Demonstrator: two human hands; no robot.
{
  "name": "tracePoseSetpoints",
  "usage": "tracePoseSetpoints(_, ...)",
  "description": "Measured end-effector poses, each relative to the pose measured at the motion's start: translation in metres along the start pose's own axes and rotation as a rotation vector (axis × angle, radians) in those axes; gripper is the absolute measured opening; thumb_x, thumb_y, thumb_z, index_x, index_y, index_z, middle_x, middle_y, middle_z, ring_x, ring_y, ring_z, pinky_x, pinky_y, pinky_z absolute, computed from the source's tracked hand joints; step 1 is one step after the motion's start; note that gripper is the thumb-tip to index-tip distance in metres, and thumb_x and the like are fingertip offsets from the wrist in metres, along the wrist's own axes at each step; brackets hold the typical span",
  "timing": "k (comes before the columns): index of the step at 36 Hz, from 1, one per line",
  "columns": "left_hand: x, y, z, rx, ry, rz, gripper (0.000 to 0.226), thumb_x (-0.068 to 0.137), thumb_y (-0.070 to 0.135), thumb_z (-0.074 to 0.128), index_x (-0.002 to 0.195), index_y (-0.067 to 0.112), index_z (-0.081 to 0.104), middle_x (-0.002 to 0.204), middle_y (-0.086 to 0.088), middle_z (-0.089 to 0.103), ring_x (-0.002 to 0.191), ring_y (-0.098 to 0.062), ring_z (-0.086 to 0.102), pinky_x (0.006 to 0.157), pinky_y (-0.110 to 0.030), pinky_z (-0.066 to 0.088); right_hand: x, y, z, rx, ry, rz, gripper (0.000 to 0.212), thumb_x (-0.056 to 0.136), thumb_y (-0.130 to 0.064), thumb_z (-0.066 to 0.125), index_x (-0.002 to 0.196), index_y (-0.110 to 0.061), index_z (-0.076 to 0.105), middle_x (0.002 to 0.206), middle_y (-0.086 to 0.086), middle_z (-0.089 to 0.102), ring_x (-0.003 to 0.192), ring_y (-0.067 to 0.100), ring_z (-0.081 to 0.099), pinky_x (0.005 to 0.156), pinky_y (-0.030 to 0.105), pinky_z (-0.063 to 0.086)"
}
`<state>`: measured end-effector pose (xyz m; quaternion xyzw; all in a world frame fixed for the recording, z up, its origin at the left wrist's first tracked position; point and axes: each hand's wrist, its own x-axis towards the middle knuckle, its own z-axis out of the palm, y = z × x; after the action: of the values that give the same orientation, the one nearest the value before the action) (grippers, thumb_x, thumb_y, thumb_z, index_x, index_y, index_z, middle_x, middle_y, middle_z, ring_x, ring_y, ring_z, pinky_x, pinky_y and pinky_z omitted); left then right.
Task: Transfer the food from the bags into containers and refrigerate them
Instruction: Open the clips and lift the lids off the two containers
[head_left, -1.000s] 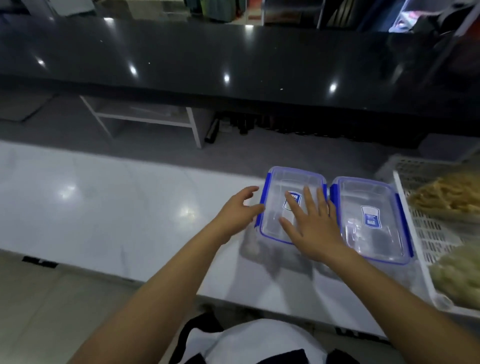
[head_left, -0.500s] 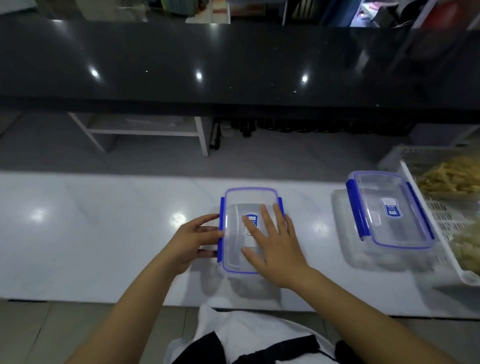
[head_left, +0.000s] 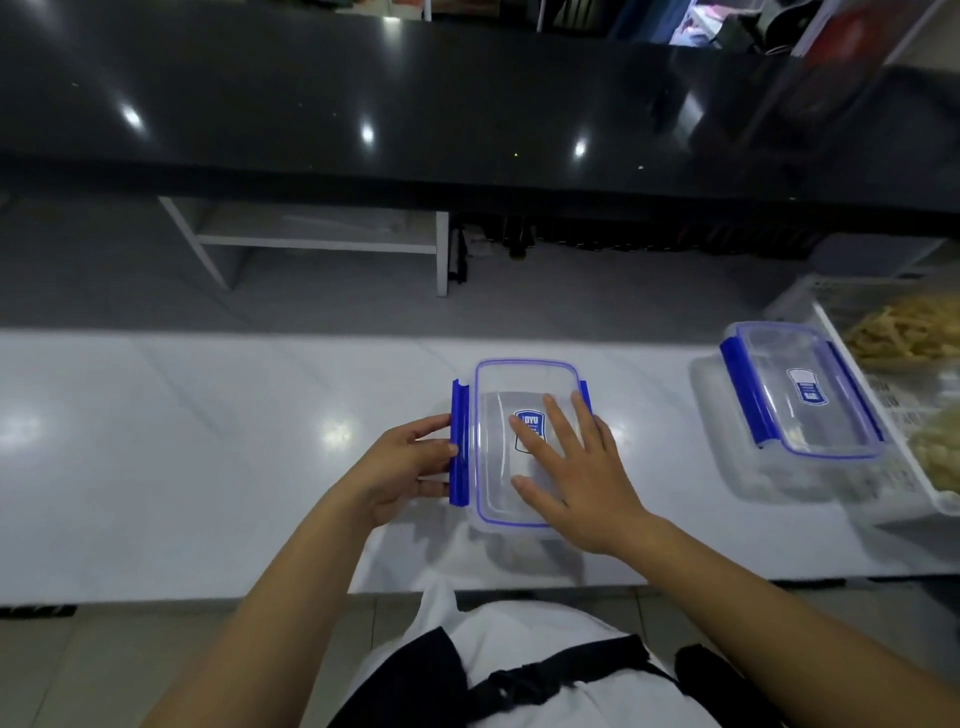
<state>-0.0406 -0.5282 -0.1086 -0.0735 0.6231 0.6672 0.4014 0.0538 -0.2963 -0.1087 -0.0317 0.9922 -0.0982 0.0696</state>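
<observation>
A clear plastic container (head_left: 496, 387) with a blue-rimmed lid and blue side clips sits on the white counter in front of me. My left hand (head_left: 402, 467) grips its left blue clip (head_left: 459, 447), which stands swung outward. My right hand (head_left: 574, 475) lies flat, fingers spread, on the lid. A second identical closed container (head_left: 800, 395) stands further right. At the far right a white slotted tray (head_left: 831, 332) holds a bag of yellow fries (head_left: 904, 332) and a bag of pale food (head_left: 940, 447).
The white counter (head_left: 208, 457) stretches left with bare glossy surface; its front edge runs just below the container. Behind it a higher black countertop (head_left: 415, 104) spans the view. A white shelf frame (head_left: 322, 244) stands on the grey floor between them.
The container was slid left, away from the second one, to the spot in front of me. My left hand has swung its left clip outward. The right hand stays flat on the lid.
</observation>
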Motion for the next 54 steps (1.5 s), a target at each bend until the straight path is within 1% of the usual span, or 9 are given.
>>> tracePoseSetpoints(5,-0.005,0.0,0.009,0.07,0.026,0.057,0.048,0.092,0.018,0.072,0.136,0.029,0.056,0.104,0.004,0.077,0.093,-0.02,0.075,0.067,-0.034,0.062,-0.004,-0.018,-0.004,0.056,-0.028,0.076,0.075,0.088,-0.08,0.005,0.156,-0.048,-0.006,0.165,-0.006,-0.022,0.145,0.018,-0.038,0.122,0.046,-0.012)
tracePoseSetpoints(10,-0.012,-0.001,0.027,0.282,0.069,0.17,0.059,0.084,0.022,0.08,0.127,0.041,0.045,0.108,0.016,0.062,0.094,-0.011,0.065,0.056,-0.019,0.056,-0.011,-0.034,-0.005,0.238,-0.055,0.139,0.072,0.095,-0.066,0.041,0.156,-0.049,0.006,0.166,-0.01,-0.018,0.148,0.016,-0.032,0.122,0.047,-0.008)
tracePoseSetpoints(16,-0.015,0.005,0.022,0.381,0.107,0.153,0.07,0.086,0.016,0.079,0.145,0.03,0.043,0.119,0.005,0.059,0.09,-0.014,0.064,0.053,-0.021,0.057,-0.015,-0.011,-0.032,0.87,0.244,0.489,0.065,0.09,-0.035,0.072,0.147,-0.041,0.042,0.158,-0.008,0.034,0.14,0.014,0.036,0.105,0.035,0.045)
tracePoseSetpoints(18,-0.015,0.008,0.018,0.374,0.092,0.135,0.072,0.085,0.015,0.079,0.147,0.03,0.043,0.124,0.001,0.06,0.093,-0.016,0.066,0.059,-0.026,0.061,-0.012,0.005,-0.045,1.074,0.172,0.72,0.062,0.088,-0.03,0.076,0.143,-0.038,0.047,0.143,-0.003,0.049,0.122,0.018,0.053,0.083,0.034,0.055)
tracePoseSetpoints(22,-0.016,0.01,0.015,0.332,0.066,0.092,0.072,0.084,0.011,0.08,0.145,0.031,0.046,0.122,-0.003,0.064,0.097,-0.021,0.068,0.069,-0.039,0.064,-0.01,0.03,-0.049,1.34,-0.106,0.841,0.045,0.085,-0.015,0.079,0.126,-0.025,0.063,0.108,0.008,0.075,0.096,0.028,0.074,0.075,0.046,0.063)
tracePoseSetpoints(40,-0.022,0.011,0.012,0.22,0.072,0.042,0.07,0.083,0.011,0.08,0.142,0.035,0.051,0.113,-0.003,0.073,0.095,-0.023,0.073,0.075,-0.046,0.064,-0.021,0.045,-0.033,1.392,-0.109,0.928,0.027,0.093,-0.002,0.063,0.118,-0.012,0.067,0.1,0.016,0.077,0.089,0.033,0.076,0.071,0.045,0.063)
tracePoseSetpoints(46,-0.029,0.01,0.004,0.249,0.234,0.113,0.074,0.085,0.031,0.079,0.149,0.033,0.042,0.147,0.0,0.048,0.123,-0.026,0.058,0.089,-0.038,0.056,-0.035,0.028,-0.05,1.375,0.184,0.877,0.026,0.096,-0.026,0.066,0.122,-0.024,0.066,0.119,0.003,0.068,0.105,0.023,0.069,0.086,0.044,0.06)
tracePoseSetpoints(49,-0.034,0.012,0.0,0.231,0.304,0.184,0.06,0.091,0.041,0.07,0.146,0.034,0.046,0.149,0.003,0.049,0.128,-0.023,0.055,0.09,-0.033,0.052,-0.038,0.015,-0.058,1.47,0.151,0.836,0.036,0.095,-0.038,0.064,0.128,-0.023,0.063,0.124,0.002,0.066,0.11,0.024,0.067,0.091,0.048,0.057)
tracePoseSetpoints(54,-0.041,0.023,0.01,0.129,0.071,0.067,0.043,0.088,0.06,0.061,0.126,0.038,0.059,0.131,0.008,0.062,0.121,-0.019,0.061,0.093,-0.042,0.057,-0.034,0.002,-0.065,1.623,0.029,0.847,0.044,0.094,-0.056,0.056,0.126,-0.028,0.063,0.119,0.004,0.069,0.107,0.027,0.069,0.079,0.047,0.061)
